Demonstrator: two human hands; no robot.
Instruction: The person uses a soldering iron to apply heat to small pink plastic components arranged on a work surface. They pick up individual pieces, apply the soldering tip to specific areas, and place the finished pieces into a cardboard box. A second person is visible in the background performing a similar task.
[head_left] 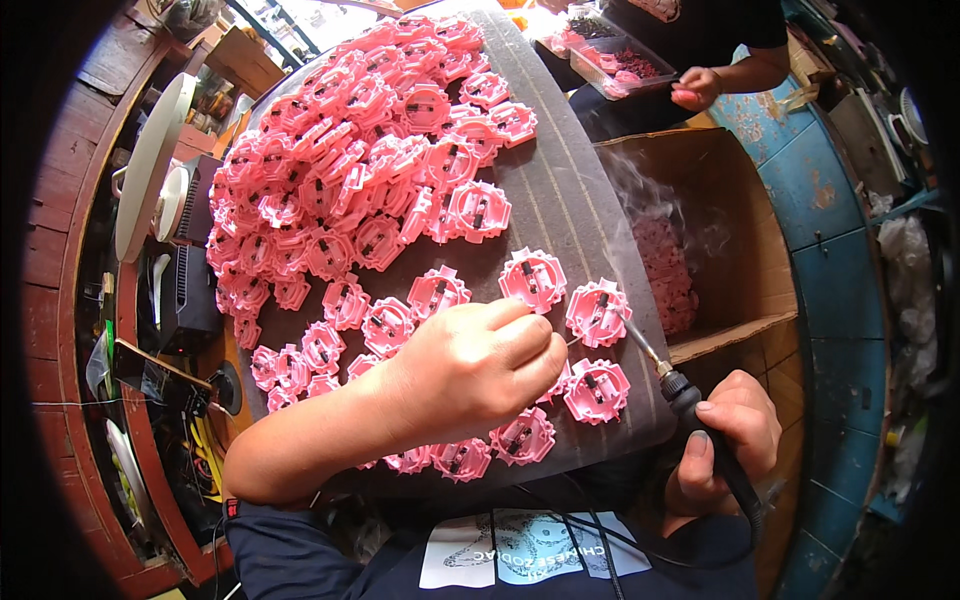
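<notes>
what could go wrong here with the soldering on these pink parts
1. The soldering iron in the right hand has its tip on a pink part, and the left hand sits very close, so a slip could burn fingers.
2. Smoke rises near the cardboard box; fumes may reach the face.
3. Lingering heat might melt the plastic.

Right hand (728, 440) holds soldering iron (660, 372) to pink part (597, 312).
</notes>
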